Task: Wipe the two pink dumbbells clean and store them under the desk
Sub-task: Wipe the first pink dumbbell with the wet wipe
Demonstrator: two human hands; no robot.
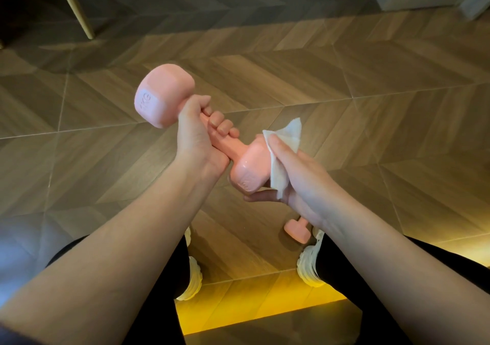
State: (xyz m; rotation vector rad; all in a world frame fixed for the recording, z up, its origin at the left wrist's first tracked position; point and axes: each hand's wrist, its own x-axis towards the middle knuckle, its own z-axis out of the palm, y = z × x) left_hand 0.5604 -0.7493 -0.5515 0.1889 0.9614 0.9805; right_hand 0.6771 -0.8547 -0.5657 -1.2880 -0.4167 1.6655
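Fingers (220, 123) of your left hand (196, 138): curled tight round the handle of the matte pink hex-headed dumbbell (164, 95), held above the chevron wood-pattern floor (344, 79). Long axis: slants from far-left head to near-right head. Your right hand (299, 175): thumb and fingers clasp a crumpled white tissue (287, 135) against the near head. Second pink dumbbell (297, 229): on the floor beside your white shoe (310, 267), partly hidden by your right wrist.

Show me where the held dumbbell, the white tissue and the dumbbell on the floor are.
held dumbbell (164, 95): head view, on its upper weight end.
white tissue (287, 134): head view, on its upper flap.
dumbbell on the floor (297, 230): head view, on its visible weight end.
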